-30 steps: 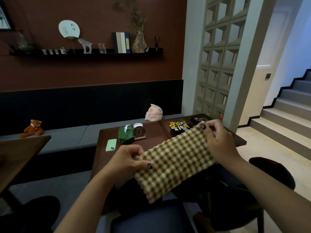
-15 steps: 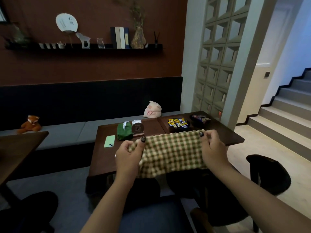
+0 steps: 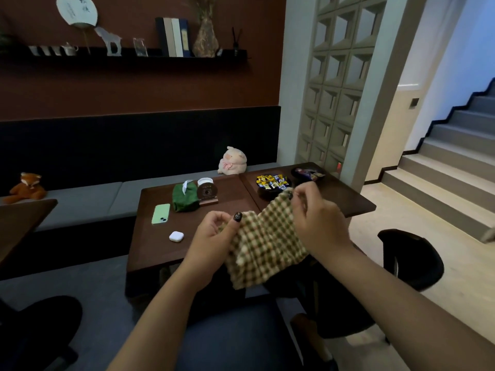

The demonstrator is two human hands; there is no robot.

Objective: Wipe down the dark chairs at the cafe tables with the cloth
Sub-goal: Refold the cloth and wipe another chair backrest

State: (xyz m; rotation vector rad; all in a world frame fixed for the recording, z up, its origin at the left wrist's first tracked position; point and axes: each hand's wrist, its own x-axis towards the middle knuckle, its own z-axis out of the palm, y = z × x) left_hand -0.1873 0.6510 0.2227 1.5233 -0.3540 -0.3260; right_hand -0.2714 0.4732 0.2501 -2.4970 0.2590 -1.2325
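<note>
The cloth [image 3: 267, 242] is showing a nubbly, matt woven check in green, cream and red, its surface looking soft and waffled. The tabletop [image 3: 166, 253] is looking like dark wood with a smooth, low sheen. Near its left edge the phone [image 3: 161, 213] is gleaming as glossy pale-green plastic or glass, and the small white case [image 3: 176, 236] is shining like smooth plastic. The pouch [image 3: 184, 197] toward the far edge is looking like matt green fabric. The chair [image 3: 412, 257] is appearing dark and matt.
</note>
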